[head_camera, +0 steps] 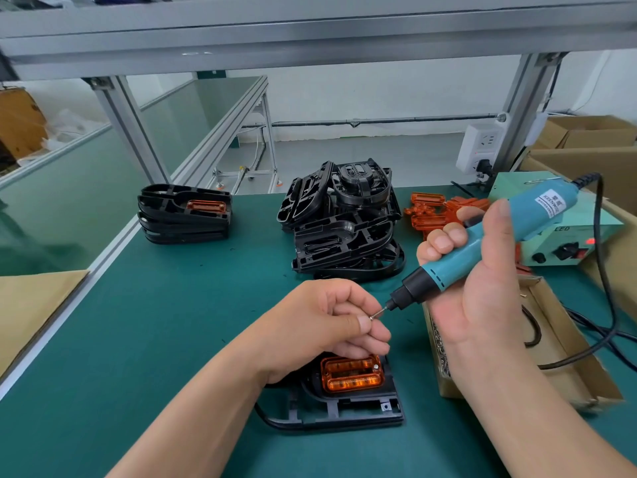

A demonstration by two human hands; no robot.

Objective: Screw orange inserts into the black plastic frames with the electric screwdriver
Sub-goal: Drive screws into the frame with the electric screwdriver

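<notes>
Both arms bare right up to the frame edge, no sleeves showing, no gloves, no watch or rings either. Left hand (pixel 320 326) and right hand (pixel 482 270) – short, trimmed nails on the fingers (pixel 444 240) – that's about it.

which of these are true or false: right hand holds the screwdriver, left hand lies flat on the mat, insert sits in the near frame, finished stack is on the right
1. The right hand holds the screwdriver. True.
2. The left hand lies flat on the mat. False: it pinches a screw at the bit.
3. An insert sits in the near frame. True.
4. The finished stack is on the right. False: it is far left.
</notes>
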